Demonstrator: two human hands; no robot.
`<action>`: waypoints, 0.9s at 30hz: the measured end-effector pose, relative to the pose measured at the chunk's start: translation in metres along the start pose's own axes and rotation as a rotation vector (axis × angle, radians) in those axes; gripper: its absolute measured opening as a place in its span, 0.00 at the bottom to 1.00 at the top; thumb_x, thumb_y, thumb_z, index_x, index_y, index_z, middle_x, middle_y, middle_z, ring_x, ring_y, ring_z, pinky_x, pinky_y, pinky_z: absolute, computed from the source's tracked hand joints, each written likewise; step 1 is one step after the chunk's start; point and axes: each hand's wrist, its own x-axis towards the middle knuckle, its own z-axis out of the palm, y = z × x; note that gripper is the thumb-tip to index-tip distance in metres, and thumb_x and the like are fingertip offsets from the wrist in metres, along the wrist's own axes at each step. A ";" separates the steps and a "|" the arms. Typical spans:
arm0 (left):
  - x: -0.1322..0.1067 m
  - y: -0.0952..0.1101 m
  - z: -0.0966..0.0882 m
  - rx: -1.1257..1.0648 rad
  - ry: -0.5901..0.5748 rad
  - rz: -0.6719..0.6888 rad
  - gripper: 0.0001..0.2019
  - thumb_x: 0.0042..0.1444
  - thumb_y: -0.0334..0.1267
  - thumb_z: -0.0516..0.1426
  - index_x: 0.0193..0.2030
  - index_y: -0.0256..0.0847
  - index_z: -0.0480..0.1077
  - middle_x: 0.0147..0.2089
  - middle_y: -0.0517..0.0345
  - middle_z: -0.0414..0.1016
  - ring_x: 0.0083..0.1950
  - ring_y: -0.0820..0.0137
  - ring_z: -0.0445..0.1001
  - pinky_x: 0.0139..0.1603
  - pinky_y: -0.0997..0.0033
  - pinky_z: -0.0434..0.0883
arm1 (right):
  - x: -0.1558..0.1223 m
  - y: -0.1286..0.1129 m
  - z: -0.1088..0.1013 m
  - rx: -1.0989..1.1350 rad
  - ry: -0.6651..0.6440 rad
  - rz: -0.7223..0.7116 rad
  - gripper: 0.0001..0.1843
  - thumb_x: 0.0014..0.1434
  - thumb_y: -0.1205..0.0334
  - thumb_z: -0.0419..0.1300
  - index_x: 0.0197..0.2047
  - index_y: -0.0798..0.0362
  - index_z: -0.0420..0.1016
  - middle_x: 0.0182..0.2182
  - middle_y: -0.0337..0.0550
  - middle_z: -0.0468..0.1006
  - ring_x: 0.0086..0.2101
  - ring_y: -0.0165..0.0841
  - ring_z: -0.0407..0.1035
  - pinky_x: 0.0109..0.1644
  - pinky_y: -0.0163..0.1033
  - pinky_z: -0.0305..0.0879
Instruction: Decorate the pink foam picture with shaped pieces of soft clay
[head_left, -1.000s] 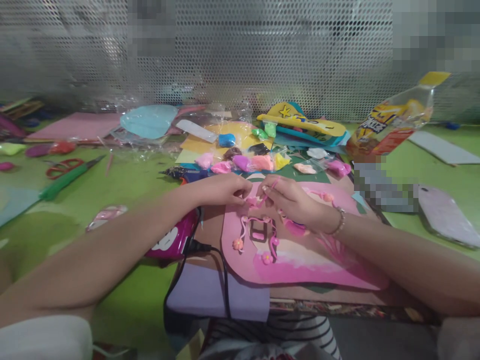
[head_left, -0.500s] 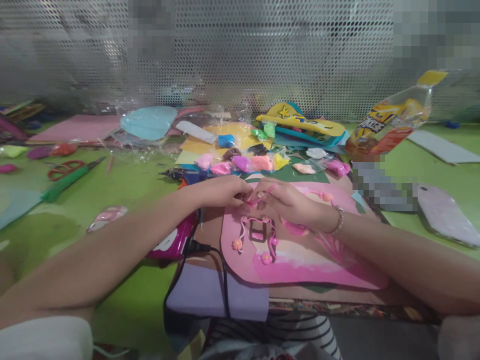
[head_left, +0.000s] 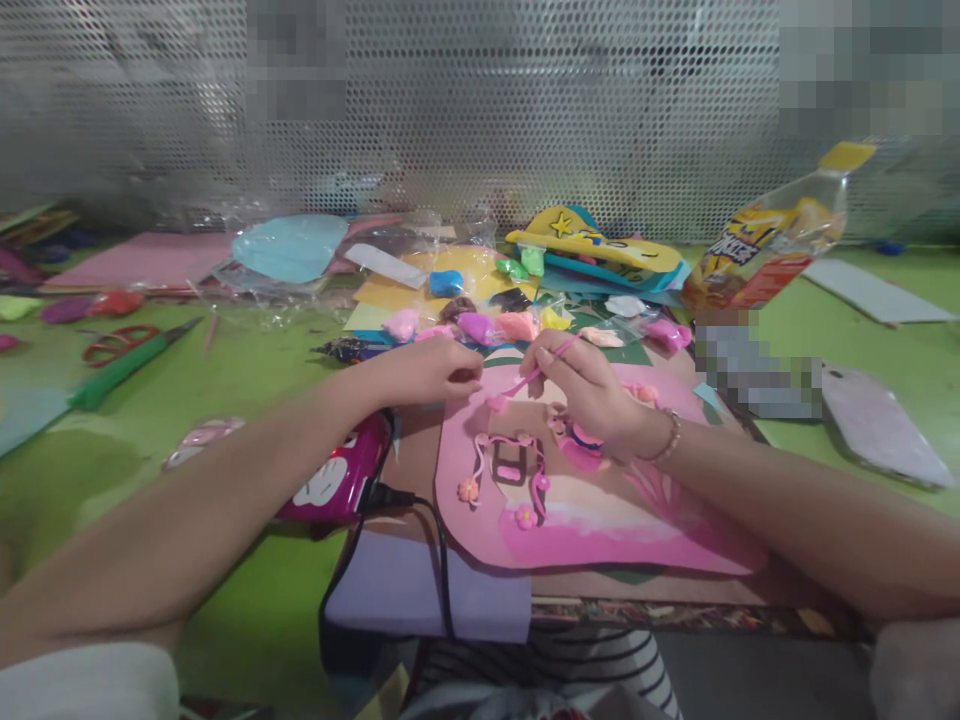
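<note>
My right hand [head_left: 581, 385] holds a thin pink stick tool [head_left: 536, 372] slanting down to the left, its tip at a small pink clay piece [head_left: 496, 403] on the pink foam board [head_left: 600, 510]. My left hand [head_left: 427, 370] has its fingers pinched together just left of that piece, at the board's top edge; whether it grips anything is not clear. The board carries a small clay frame [head_left: 511, 462] with pink strips and tiny flowers [head_left: 469, 489]. A bracelet sits on my right wrist.
Bagged clay lumps in several colours [head_left: 487, 325] lie beyond the board. A magenta glue gun [head_left: 334, 482] with a black cord rests at the left. Scissors [head_left: 120, 345], foam sheets [head_left: 292, 245], a snack bag [head_left: 765, 250] and a phone [head_left: 881, 425] lie around on the green table.
My two hands were pressed together over the clay piece; now they are apart, and my right hand has lifted back with the pink stick. The view shifted slightly.
</note>
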 end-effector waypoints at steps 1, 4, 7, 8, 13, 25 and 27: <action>0.000 0.000 -0.001 0.034 0.052 -0.043 0.07 0.56 0.35 0.52 0.30 0.36 0.69 0.27 0.58 0.70 0.28 0.74 0.65 0.30 0.74 0.58 | 0.000 0.000 -0.001 -0.009 -0.024 -0.015 0.16 0.68 0.58 0.45 0.32 0.54 0.66 0.27 0.39 0.67 0.27 0.25 0.64 0.32 0.33 0.64; -0.001 -0.003 -0.002 0.107 0.224 -0.162 0.06 0.55 0.34 0.53 0.30 0.37 0.69 0.28 0.57 0.71 0.29 0.73 0.66 0.31 0.73 0.58 | 0.001 -0.001 -0.002 -0.097 -0.166 -0.101 0.14 0.67 0.62 0.45 0.33 0.55 0.67 0.29 0.41 0.68 0.29 0.27 0.65 0.35 0.35 0.63; -0.001 -0.007 -0.002 0.093 0.269 -0.237 0.03 0.51 0.31 0.55 0.29 0.37 0.70 0.28 0.56 0.72 0.30 0.72 0.67 0.32 0.72 0.59 | 0.002 -0.002 -0.003 -0.187 -0.232 -0.162 0.13 0.66 0.66 0.45 0.33 0.55 0.67 0.30 0.42 0.69 0.32 0.29 0.64 0.37 0.37 0.62; -0.001 -0.008 -0.002 0.074 0.269 -0.250 0.03 0.50 0.30 0.55 0.30 0.37 0.70 0.28 0.56 0.72 0.30 0.72 0.68 0.32 0.72 0.60 | 0.002 -0.002 -0.003 -0.193 -0.216 -0.174 0.13 0.66 0.66 0.45 0.33 0.55 0.66 0.29 0.42 0.68 0.32 0.29 0.64 0.37 0.37 0.62; -0.001 -0.004 -0.001 -0.043 0.130 -0.152 0.04 0.50 0.35 0.58 0.32 0.37 0.72 0.30 0.57 0.74 0.32 0.72 0.69 0.33 0.73 0.61 | 0.000 0.003 -0.001 -0.203 -0.086 -0.197 0.13 0.66 0.67 0.44 0.32 0.53 0.66 0.28 0.40 0.67 0.30 0.29 0.63 0.36 0.36 0.61; -0.003 0.010 -0.002 0.151 -0.002 -0.141 0.06 0.55 0.32 0.50 0.35 0.39 0.67 0.31 0.57 0.71 0.31 0.71 0.68 0.29 0.74 0.57 | 0.001 -0.002 -0.004 -0.214 -0.314 -0.282 0.10 0.62 0.72 0.46 0.35 0.56 0.66 0.31 0.43 0.70 0.34 0.30 0.64 0.39 0.36 0.62; -0.004 0.005 -0.002 0.261 0.028 -0.213 0.08 0.57 0.34 0.49 0.32 0.39 0.68 0.31 0.55 0.72 0.31 0.69 0.68 0.28 0.72 0.56 | 0.002 -0.001 -0.004 -0.202 -0.348 -0.305 0.10 0.60 0.74 0.47 0.35 0.56 0.67 0.31 0.43 0.70 0.34 0.29 0.64 0.40 0.36 0.63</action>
